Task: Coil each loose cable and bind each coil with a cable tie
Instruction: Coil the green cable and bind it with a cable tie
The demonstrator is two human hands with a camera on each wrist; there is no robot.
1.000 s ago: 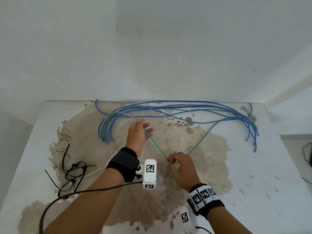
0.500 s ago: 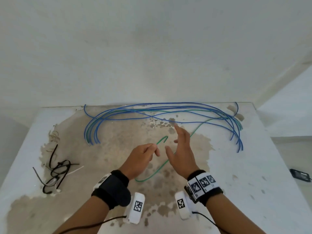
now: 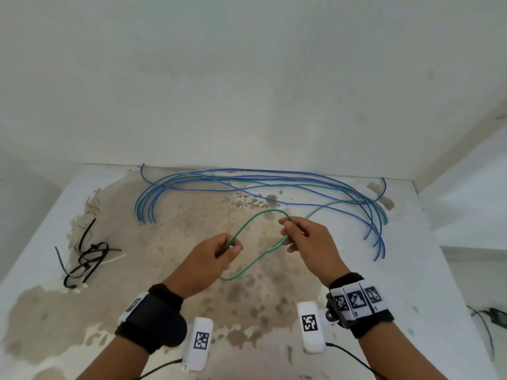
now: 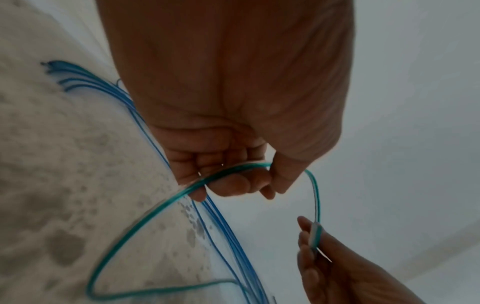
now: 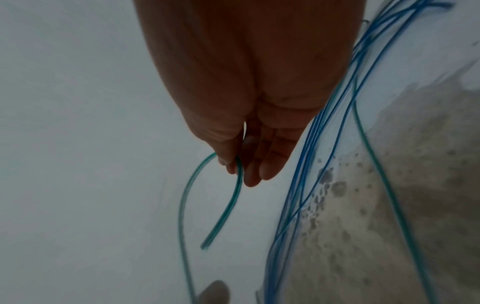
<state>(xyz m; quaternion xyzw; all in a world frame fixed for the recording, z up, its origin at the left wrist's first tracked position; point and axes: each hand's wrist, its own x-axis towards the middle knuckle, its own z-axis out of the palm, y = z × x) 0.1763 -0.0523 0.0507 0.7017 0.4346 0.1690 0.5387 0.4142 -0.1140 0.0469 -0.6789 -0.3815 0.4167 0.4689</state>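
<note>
Head view, nearest first: the left hand (image 3: 216, 256) and the right hand (image 3: 304, 239) hover above the stained table (image 3: 411, 270), each gripping the same green cable (image 3: 248, 223). The left thumb and fingers curl round it, and the left wrist view shows the cable running under those curled fingers (image 4: 228, 183). The right hand pinches it between thumb and forefinger, which the right wrist view confirms. Between the two hands the cable arches up in a first loop, a lower bight sags toward the table, and its far length trails off to the right into the blue cables (image 3: 247, 178) lying fanned along the back edge. Well off to the left lie the black cable ties (image 3: 87, 256).

By my reading, coiling of the first cable has just begun. The next move calls for bringing the right-hand pinch to the left, stacking the loop there, then drawing more slack without dragging the blue ones along.
</note>
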